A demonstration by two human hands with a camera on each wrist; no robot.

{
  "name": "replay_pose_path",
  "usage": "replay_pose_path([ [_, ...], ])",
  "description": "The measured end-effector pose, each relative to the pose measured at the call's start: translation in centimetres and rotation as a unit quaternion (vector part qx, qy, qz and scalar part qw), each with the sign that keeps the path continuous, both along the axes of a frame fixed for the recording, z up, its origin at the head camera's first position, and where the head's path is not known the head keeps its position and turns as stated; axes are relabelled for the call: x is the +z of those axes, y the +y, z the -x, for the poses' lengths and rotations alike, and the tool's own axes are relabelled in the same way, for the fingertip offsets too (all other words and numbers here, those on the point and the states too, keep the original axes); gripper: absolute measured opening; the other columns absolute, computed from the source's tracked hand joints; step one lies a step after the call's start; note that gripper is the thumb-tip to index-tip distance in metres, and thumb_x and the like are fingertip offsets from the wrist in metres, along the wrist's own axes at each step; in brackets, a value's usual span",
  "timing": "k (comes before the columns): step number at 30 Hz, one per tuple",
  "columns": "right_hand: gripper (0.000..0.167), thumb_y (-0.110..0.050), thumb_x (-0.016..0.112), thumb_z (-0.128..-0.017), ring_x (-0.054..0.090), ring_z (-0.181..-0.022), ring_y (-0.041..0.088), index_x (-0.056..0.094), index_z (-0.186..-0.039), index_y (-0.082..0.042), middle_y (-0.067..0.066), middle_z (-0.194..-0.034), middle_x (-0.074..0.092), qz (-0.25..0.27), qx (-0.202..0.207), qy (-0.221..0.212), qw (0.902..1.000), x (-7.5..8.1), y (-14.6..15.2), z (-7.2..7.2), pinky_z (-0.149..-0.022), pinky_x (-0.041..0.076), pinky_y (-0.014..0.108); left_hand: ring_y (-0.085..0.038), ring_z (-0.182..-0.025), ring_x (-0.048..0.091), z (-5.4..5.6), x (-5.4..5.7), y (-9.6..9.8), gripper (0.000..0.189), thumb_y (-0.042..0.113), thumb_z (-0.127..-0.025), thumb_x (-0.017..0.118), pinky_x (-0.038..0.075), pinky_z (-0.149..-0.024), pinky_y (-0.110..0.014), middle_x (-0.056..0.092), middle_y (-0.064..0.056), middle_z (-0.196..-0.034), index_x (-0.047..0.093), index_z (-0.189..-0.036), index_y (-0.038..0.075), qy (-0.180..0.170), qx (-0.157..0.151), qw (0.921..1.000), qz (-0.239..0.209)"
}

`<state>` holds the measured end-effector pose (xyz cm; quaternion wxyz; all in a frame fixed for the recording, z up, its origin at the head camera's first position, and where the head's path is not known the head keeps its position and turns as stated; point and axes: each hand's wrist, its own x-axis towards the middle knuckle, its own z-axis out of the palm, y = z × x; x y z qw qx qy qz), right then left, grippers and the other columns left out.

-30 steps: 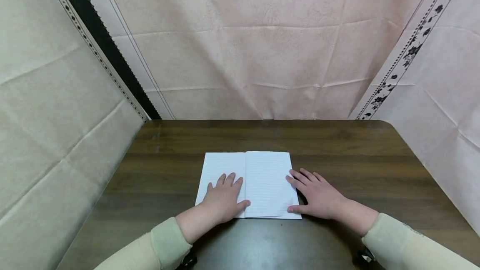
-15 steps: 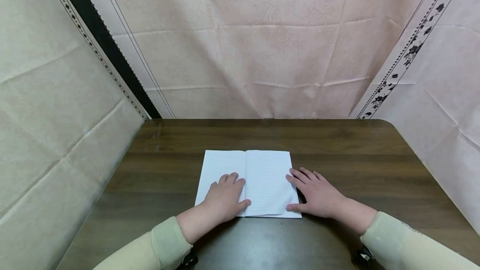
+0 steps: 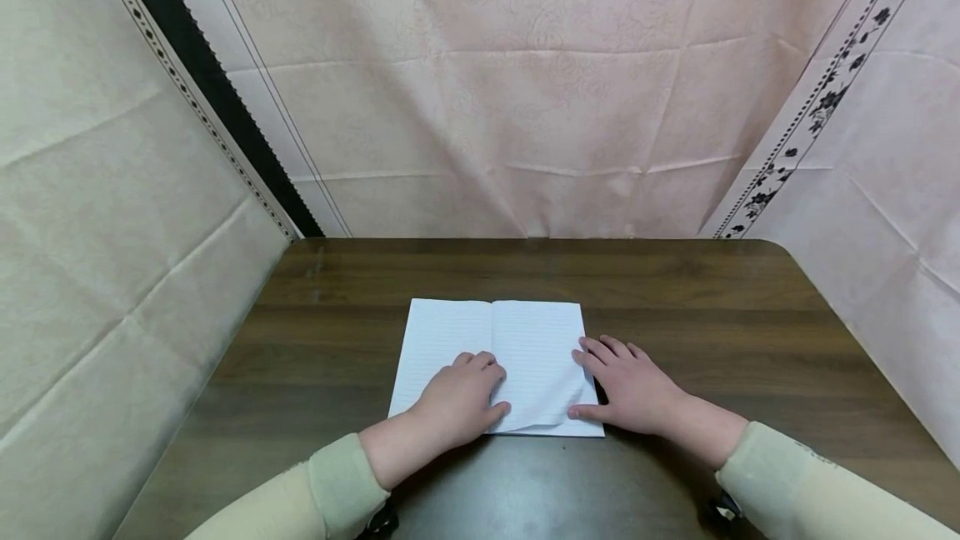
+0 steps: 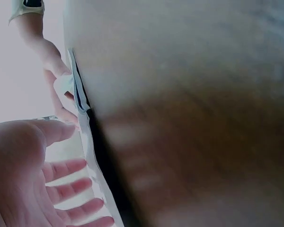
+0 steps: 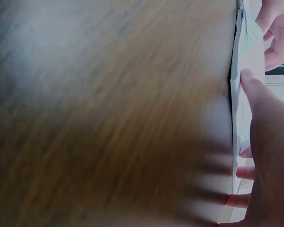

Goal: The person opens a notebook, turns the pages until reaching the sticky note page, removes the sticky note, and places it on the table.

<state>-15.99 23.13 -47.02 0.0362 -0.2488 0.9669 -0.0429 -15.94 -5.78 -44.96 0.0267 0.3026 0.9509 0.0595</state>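
An open notebook (image 3: 534,338) with white lined pages lies flat on the brown wooden table. Across its lower middle, by the centre fold, rests my left hand (image 3: 463,400), fingers spread and relaxed. In the left wrist view that hand (image 4: 23,175) shows straight fingers reaching to the paper. My right hand (image 3: 636,392) touches the right edge of the notebook, its thumb on the lower right of the page. The right page bulges up a little near its bottom edge. In the right wrist view the right thumb (image 5: 255,90) lies against the paper.
The wooden table (image 3: 660,282) reaches to a pale curtain (image 3: 525,123) at the back. Light cloth hangs along the left (image 3: 112,273) and right sides, with black-patterned borders (image 3: 813,107).
My left hand has slid slightly right, over the centre fold, and its fingers have drawn in. The right thumb has moved a little left, and the right page's bulge has grown.
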Motion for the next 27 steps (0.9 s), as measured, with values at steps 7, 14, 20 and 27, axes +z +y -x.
replay_pose_path([
  [7, 0.094, -0.084, 0.044, -0.082, 0.035, -0.139, 0.038, 0.049, -0.146, -0.015, 0.009, -0.154, 0.04, -0.004, -0.003, 0.005, 1.0, -0.1, -0.2, 0.0, -0.104, 0.033, 0.064, -0.019, -0.095, 0.056, 0.0, 0.3, 0.5, 0.033, 0.048, -0.095, 0.062, 0.053, -0.073, -0.033, 0.061, 0.002, -0.11, 0.069, -0.102, 0.017, 0.029, -0.065, 0.9972, 0.023],
  [14, 0.095, -0.084, 0.043, -0.082, 0.035, -0.139, 0.039, 0.049, -0.146, -0.013, 0.01, -0.154, 0.039, -0.007, -0.006, -0.003, 1.0, 0.0, -0.3, 0.0, -0.104, 0.032, 0.065, -0.016, -0.084, 0.055, -0.1, 0.0, 0.9, 0.048, 0.064, -0.094, 0.051, 0.051, -0.064, -0.032, 0.06, 0.004, -0.102, 0.066, -0.093, 0.019, 0.05, -0.094, 0.9935, 0.04],
  [20, 0.096, -0.084, 0.043, -0.082, 0.034, -0.139, 0.04, 0.048, -0.147, -0.013, 0.011, -0.154, 0.039, -0.006, -0.009, -0.006, 0.9999, 0.0, -0.2, 0.2, -0.105, 0.031, 0.066, -0.014, -0.08, 0.052, -0.3, 0.1, 1.3, 0.051, 0.068, -0.09, 0.055, 0.049, -0.057, -0.03, 0.057, 0.004, -0.098, 0.066, -0.096, 0.019, 0.074, -0.127, 0.987, 0.066],
  [27, 0.098, -0.086, 0.039, -0.082, 0.034, -0.14, 0.039, 0.047, -0.147, -0.014, 0.01, -0.154, 0.039, -0.006, -0.011, -0.005, 0.9999, -0.1, -0.3, 0.2, -0.104, 0.031, 0.066, -0.011, -0.075, 0.051, -0.4, 0.2, 1.9, 0.044, 0.062, -0.091, 0.059, 0.046, -0.052, -0.027, 0.056, 0.006, -0.091, 0.065, -0.095, 0.019, 0.106, -0.155, 0.9788, 0.082],
])
